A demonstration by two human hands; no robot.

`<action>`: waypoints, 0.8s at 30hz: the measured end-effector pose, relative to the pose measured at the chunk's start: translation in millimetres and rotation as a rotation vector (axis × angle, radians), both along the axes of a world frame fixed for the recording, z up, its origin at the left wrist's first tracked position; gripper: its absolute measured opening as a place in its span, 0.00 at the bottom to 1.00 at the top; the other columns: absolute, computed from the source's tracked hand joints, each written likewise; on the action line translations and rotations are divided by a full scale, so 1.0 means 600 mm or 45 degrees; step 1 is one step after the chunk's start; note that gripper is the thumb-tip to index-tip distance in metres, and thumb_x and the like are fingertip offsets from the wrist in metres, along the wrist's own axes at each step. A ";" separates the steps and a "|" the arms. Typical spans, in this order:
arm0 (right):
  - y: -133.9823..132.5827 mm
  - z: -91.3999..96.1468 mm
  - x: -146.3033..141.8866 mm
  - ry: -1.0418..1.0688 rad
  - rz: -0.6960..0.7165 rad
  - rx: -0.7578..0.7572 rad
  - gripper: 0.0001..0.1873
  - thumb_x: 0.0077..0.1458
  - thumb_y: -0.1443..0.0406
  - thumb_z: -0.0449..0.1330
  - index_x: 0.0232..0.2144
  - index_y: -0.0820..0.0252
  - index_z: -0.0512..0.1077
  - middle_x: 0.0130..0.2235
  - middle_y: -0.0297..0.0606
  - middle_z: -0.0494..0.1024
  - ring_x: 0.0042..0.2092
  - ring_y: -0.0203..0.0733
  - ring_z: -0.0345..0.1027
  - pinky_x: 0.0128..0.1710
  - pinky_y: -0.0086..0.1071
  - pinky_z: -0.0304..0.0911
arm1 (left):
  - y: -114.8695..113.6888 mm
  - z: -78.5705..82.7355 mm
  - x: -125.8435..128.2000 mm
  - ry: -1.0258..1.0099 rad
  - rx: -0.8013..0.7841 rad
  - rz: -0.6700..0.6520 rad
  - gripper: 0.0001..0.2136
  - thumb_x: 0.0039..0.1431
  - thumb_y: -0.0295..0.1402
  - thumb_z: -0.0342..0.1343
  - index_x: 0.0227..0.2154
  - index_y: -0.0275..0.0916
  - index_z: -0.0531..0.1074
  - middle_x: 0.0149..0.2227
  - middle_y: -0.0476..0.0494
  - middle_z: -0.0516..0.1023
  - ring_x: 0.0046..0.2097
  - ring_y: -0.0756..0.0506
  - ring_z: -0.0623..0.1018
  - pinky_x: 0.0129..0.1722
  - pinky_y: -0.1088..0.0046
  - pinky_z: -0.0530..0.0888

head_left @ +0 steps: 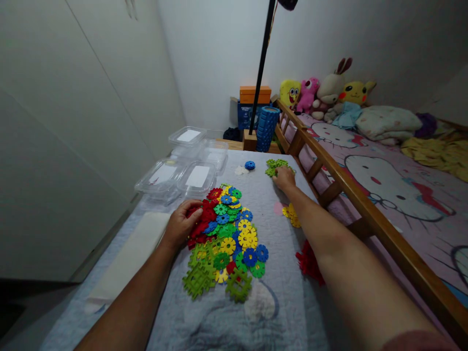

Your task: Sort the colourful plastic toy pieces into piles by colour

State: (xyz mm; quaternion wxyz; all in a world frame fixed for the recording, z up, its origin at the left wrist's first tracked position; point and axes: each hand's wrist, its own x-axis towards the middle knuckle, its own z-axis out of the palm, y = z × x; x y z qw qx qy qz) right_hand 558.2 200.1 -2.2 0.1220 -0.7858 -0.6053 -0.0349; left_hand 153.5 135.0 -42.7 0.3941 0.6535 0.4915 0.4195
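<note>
Pale cloth below: left hand, loosely curled, touches red pieces beside a big unsorted heap; right hand, fingers bent, a green pile — both grips unclear — with blue pile, yellow pile, red pile already apart nearby.

Nothing you can read for certain.
You face white labels on the clear plastic boxes, showing no words you can make out, and pale marks on the blue box at the back, too small to read.
</note>
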 end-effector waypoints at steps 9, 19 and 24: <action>-0.019 0.007 -0.016 -0.018 0.024 0.016 0.16 0.64 0.70 0.50 0.40 0.70 0.78 0.48 0.56 0.76 0.51 0.49 0.64 0.51 0.42 0.55 | 0.002 -0.005 -0.001 0.020 0.004 -0.005 0.17 0.56 0.46 0.59 0.42 0.41 0.78 0.48 0.41 0.80 0.47 0.39 0.79 0.48 0.61 0.76; -0.014 0.015 -0.066 0.089 0.152 0.065 0.16 0.58 0.70 0.57 0.47 0.64 0.78 0.52 0.52 0.78 0.54 0.54 0.68 0.57 0.46 0.60 | 0.004 -0.005 0.000 0.055 0.065 0.021 0.16 0.56 0.45 0.58 0.41 0.40 0.78 0.47 0.42 0.80 0.48 0.39 0.78 0.52 0.60 0.74; -0.046 0.028 -0.169 0.388 0.700 -0.085 0.14 0.58 0.67 0.61 0.46 0.62 0.78 0.47 0.44 0.81 0.47 0.43 0.74 0.51 0.34 0.65 | 0.005 -0.004 0.001 0.064 0.126 0.036 0.15 0.56 0.44 0.57 0.40 0.40 0.78 0.47 0.42 0.79 0.49 0.39 0.77 0.55 0.59 0.73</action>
